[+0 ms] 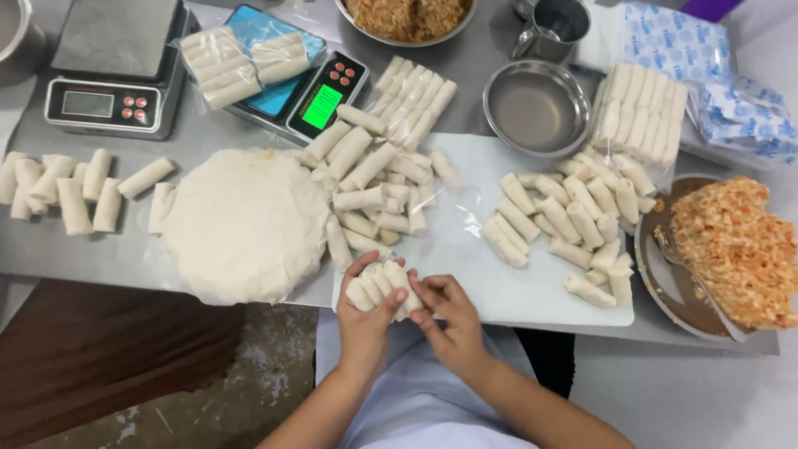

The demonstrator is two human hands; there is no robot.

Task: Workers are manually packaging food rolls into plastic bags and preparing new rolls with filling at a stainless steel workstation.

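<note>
Nearby: wrapper stack (245, 223) left, loose rolls (370, 187) ahead of hands.

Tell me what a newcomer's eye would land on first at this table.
First, the heaps of pale spring rolls spread across the middle of the metal table, with the left hand and right hand gripping a small bundle of rolls at the near edge. Next, the round stack of white wrappers to their left and the tray of orange filling at far right.
</note>
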